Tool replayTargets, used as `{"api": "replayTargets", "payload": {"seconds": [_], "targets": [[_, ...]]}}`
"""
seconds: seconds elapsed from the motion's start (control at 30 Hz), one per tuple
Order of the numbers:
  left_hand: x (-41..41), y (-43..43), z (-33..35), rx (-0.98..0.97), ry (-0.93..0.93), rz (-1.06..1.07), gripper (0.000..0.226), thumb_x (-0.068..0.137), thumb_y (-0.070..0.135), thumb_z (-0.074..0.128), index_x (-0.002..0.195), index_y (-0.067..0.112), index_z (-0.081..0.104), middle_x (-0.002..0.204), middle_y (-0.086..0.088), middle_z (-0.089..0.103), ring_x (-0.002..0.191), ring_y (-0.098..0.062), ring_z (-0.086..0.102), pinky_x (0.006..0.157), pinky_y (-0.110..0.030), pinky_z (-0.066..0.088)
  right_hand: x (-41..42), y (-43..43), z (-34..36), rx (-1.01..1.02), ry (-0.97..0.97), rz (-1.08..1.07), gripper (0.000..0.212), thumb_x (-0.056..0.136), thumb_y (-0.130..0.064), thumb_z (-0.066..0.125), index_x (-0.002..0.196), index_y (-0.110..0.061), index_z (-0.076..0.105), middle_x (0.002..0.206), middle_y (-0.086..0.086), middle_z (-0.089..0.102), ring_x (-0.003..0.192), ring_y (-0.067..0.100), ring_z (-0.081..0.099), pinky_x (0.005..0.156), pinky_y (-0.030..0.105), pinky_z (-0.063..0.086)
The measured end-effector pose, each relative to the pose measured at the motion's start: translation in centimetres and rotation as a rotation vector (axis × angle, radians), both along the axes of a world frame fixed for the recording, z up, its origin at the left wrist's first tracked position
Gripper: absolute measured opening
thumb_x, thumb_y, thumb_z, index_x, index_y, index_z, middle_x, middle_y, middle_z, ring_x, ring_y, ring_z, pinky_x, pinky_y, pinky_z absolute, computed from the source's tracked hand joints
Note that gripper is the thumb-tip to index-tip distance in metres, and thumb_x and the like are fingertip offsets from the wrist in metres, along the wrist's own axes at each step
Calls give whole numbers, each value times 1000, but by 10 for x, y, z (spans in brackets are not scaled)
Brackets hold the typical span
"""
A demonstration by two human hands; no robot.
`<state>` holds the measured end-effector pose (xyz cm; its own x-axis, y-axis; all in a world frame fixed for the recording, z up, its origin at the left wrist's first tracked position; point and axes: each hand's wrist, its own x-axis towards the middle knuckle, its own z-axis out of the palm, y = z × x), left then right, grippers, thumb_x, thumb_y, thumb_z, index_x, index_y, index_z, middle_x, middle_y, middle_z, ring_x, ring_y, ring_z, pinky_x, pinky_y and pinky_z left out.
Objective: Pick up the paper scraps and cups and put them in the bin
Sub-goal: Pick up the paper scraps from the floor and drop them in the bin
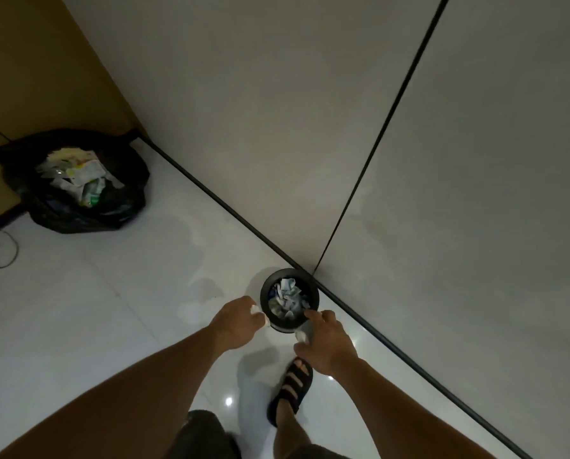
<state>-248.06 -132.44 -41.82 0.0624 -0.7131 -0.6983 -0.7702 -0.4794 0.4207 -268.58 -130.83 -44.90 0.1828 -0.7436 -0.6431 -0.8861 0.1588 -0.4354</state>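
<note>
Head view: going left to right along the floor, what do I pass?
Thin dark cable → black plastic rubbish bag stuffed with litter → left hand gripping a white paper scrap → round black bin full of crumpled paper → right hand gripping a white item, cup or paper unclear.

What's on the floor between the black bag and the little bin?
Nothing: bare floor between bag and bin, seen in the head view.

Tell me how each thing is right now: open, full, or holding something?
Bin: upright, partly filled with crumpled paper scraps.
Left hand: holds a white scrap beside the bin's rim.
Right hand: grips a white item, cup or paper unclear.
Black rubbish bag: open, trash inside.
</note>
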Motion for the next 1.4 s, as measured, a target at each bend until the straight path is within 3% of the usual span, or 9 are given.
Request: {"api": "replayTargets", "payload": {"seconds": [0.13,0.37,0.5,0.6,0.7,0.77,1.1,1.27,1.4], "targets": [[-8,-57,-60,33,23,-60,34,93,34,55,117,11,54,117,-10,61,103,-25,57,87,-32,47,1,-41,-50,46,-10,-85,77,80,-42,64,146,-29,25,140,3,34,122,24,44,97,35,48],[-14,-119,-232,95,79,-103,32,92,35,53,113,11,53,112,-10,62,100,-25,58,80,-31,45,26,-92,-201,118,19,-223,77,81,-36,68,144,-27,26,138,4,36,121,22,44,97,34,48],[-1,-136,-303,161,94,-111,48,96,39,47,128,4,46,122,-14,56,108,-30,54,81,-29,41,44,-110,-275,137,54,-301,90,79,-41,74,150,-28,20,151,3,25,135,26,34,104,40,42],[19,-138,-315,179,127,-92,52,95,42,47,131,5,45,120,-13,54,96,-20,49,75,-27,38,52,-111,-289,140,101,-351,95,80,-45,72,153,-28,15,160,-1,12,144,26,21,111,44,33],[44,-138,-304,247,75,-131,63,93,44,49,144,12,31,144,-14,41,124,-28,46,95,-33,38,57,-101,-267,157,101,-374,88,82,-45,66,152,-27,16,159,1,14,143,27,21,109,45,35],[56,-141,-282,277,33,-176,67,93,45,48,148,13,26,149,-14,36,132,-30,40,104,-36,36,57,-92,-240,147,94,-399,84,83,-47,64,151,-28,19,158,1,17,141,25,23,108,43,36],[34,-161,-101,171,12,-517,65,92,49,50,145,16,32,145,-9,40,128,-27,44,99,-32,39,41,-58,-64,50,101,-696,84,86,-51,65,153,-28,20,161,-2,15,145,22,21,112,41,32],[-22,-142,-29,111,44,-701,42,90,42,52,123,16,51,122,-9,58,102,-23,58,88,-34,50,18,-3,5,-38,140,-787,82,88,-52,62,154,-27,18,161,-2,13,144,22,22,111,39,35],[-85,-101,18,43,19,-907,63,91,49,50,142,14,38,142,-9,44,125,-27,47,103,-34,40,-15,70,44,-63,198,-927,82,88,-52,60,154,-27,18,160,0,14,143,24,23,109,40,38]]}}
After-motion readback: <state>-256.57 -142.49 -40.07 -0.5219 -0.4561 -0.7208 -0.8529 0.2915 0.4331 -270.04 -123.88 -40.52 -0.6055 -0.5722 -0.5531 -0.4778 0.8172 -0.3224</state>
